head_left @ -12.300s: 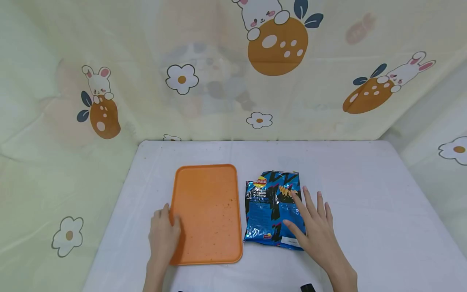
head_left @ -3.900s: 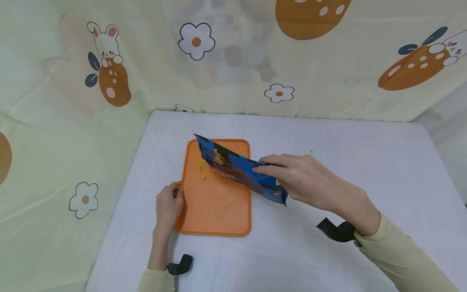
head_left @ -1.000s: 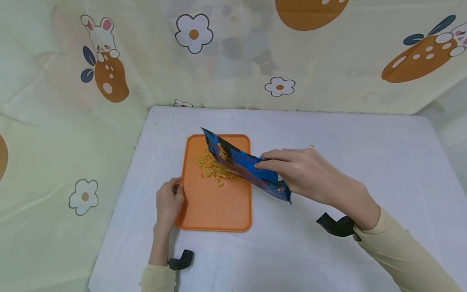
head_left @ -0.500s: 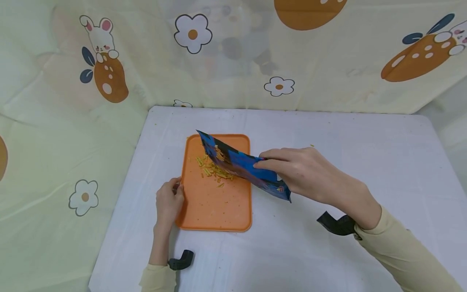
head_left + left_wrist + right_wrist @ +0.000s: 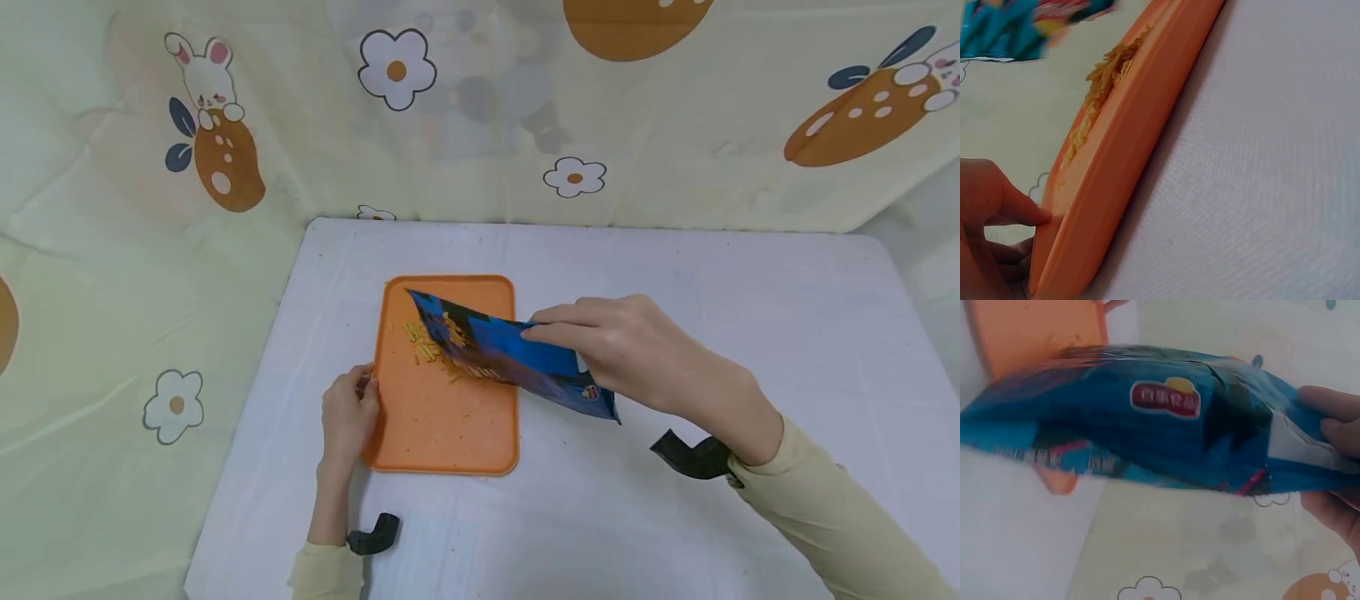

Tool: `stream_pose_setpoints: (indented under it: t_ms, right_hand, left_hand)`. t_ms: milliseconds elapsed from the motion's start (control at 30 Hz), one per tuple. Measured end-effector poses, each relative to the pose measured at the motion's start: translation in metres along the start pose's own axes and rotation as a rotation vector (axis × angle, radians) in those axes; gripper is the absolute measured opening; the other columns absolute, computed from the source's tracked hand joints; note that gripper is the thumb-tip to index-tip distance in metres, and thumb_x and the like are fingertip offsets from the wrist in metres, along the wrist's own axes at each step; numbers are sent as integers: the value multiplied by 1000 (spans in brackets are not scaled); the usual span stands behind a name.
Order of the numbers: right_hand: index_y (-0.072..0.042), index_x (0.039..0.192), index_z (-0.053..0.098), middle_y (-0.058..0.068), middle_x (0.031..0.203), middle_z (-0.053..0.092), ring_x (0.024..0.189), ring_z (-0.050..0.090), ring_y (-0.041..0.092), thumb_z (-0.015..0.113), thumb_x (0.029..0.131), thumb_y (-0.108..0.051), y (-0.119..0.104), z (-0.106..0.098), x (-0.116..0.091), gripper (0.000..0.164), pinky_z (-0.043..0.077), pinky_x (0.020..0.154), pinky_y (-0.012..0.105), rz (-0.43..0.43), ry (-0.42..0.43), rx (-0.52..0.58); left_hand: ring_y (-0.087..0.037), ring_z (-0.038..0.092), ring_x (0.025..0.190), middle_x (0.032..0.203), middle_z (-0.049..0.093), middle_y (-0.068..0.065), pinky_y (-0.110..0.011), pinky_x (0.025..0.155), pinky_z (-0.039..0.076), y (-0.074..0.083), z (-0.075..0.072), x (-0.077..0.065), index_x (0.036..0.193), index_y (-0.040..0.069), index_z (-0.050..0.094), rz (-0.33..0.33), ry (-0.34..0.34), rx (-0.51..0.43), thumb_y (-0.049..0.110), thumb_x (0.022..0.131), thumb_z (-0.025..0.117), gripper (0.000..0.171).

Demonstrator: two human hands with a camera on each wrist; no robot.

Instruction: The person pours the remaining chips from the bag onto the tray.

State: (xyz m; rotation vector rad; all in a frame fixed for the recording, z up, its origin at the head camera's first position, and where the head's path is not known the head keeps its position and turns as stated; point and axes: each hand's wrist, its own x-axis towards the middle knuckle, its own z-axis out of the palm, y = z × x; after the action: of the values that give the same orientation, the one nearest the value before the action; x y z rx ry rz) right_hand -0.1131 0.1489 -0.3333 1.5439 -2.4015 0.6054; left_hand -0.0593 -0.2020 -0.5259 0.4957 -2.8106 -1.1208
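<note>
The right hand (image 5: 637,354) has its fingers clamped on a glossy, crinkled blue foil bag (image 5: 502,346), tilted over a smooth orange tray (image 5: 442,425) with rounded corners. Thin yellow sticks (image 5: 1105,76), probably chips, lie heaped there, partly hidden. The left hand's (image 5: 348,414) fingers pinch the tray's raised rim on the white table (image 5: 600,517).

We look down at a white table (image 5: 675,533) backed by a pale rabbit-and-flower-print curtain (image 5: 300,100). On it lies a rectangular orange tray (image 5: 442,442), its left edge held by a person's left hand (image 5: 349,414). The right hand (image 5: 641,354) grips a blue-and-black snack bag (image 5: 510,350), which slants across the tray's far half. We see yellow snack sticks (image 5: 423,345) on the tray, partly hidden by the bag, and small crumbs (image 5: 466,415) nearer us.
</note>
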Motion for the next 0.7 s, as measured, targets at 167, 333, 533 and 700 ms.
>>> stream_pose_setpoints:
  t_ms: [167,333,533,700]
  right_hand:
    - [-5,117,76,11,116,76,97,75,25,60,73,24,0,2,1,55,58,60,31,-23,25,-22]
    - [-5,117,76,11,116,76,97,76,25,59,74,25,1,3,1,55,57,58,30,-20,13,-30]
    - [-6,117,77,10,116,77,96,75,24,63,74,23,1,3,3,53,59,61,32,-26,23,-30]
    - [-6,117,77,9,116,77,94,75,23,61,74,23,2,4,3,54,57,58,30,-31,17,-32]
  left_hand:
    - [-31,64,90,103,70,-21,-43,78,52,-1,1,0,129,-1,68,-11,-9,4,3,101,58,30]
    - [-32,65,90,103,70,-21,-44,78,53,-2,1,-1,129,-2,68,-4,-11,-3,3,101,58,30]
    - [-33,65,93,105,70,-22,-47,80,54,-2,1,0,130,-1,68,-1,-9,3,4,101,58,30]
    - [-33,66,94,106,70,-22,-48,81,54,-2,1,1,130,-1,68,-11,-14,-1,5,101,58,31]
